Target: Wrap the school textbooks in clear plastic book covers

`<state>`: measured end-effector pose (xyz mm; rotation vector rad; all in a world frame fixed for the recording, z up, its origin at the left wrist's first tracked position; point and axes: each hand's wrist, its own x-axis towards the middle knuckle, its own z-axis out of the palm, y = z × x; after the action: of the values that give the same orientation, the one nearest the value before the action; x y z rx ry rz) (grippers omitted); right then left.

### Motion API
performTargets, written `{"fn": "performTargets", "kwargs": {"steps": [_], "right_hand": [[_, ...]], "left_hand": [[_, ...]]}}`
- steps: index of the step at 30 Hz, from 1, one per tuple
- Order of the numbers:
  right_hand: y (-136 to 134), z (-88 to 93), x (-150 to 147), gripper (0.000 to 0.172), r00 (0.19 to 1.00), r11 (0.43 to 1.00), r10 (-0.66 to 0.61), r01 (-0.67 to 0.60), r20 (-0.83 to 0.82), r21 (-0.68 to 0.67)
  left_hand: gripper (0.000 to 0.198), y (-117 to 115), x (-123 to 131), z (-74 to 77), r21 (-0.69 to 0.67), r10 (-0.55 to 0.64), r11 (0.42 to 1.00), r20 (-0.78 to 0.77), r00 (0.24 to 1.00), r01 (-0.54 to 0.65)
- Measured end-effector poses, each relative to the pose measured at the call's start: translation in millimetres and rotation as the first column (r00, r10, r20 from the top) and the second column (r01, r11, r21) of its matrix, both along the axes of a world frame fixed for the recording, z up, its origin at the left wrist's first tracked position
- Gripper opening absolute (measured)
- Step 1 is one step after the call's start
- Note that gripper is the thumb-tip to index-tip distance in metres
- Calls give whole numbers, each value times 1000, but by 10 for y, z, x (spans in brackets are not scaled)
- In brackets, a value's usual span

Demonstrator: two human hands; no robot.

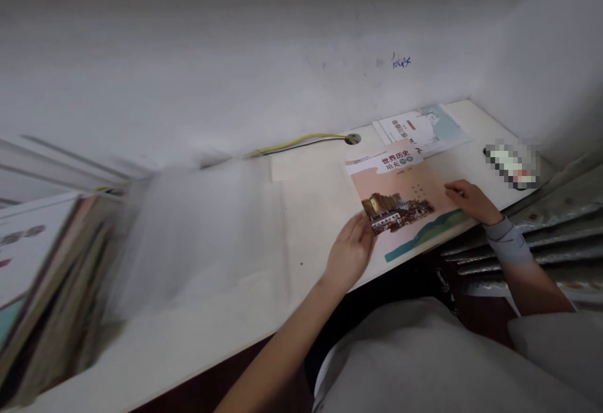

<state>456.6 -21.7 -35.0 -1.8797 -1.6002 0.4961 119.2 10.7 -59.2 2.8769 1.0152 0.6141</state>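
White desk [301, 212] set against a scuffed white wall [235, 55], with a bit of blue scribble on the wall above the far right corner.

Head view:
- Textbook [405, 196], pink cover with a building photo, lies flat on the right part of the desk, forward and right of the body. Its long axis runs from the desk's front edge toward the wall, the far end leaning a little left. The near end sits right at the front edge.
- Left hand [351, 249]: fingers extended, laid on the book's near-left corner. Whether the thumb hooks under the edge cannot be told.
- Right hand [466, 199]: loose and flat, fingertips resting on the cover's right edge, not gripping.
- The book is bracketed between both hands and both touch it; neither is clenched.
- Second booklet [419, 127] lies just beyond the textbook, by the wall.
- Yellow cable [292, 143] runs to a desk hole [352, 139].
- Stack of books [42, 275] far left, well apart, blurred.
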Motion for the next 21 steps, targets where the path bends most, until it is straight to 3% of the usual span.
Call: {"fn": "performTargets", "kwargs": {"steps": [3,7,12,16,21], "right_hand": [[32,53,-38,36,999,999,-6,3,-48,-49],[64,49,-28,23,998,998,-62,62,2,6],[27,-2,57,24,991,991,-132,133,-36,18],[34,-28,69,26,994,994,-113,112,13,6],[29,23,28,27,995,996,-95,95,32,2]], "left_hand": [[34,-87,91,-9,13,63,998,-75,995,-62],[37,-185,171,-67,20,192,981,-31,981,-191],[38,-224,158,-10,-3,179,984,-33,983,-179],[37,-239,152,67,-45,165,984,-98,981,-170],[40,-233,130,26,-95,210,973,-1,978,-210]]}}
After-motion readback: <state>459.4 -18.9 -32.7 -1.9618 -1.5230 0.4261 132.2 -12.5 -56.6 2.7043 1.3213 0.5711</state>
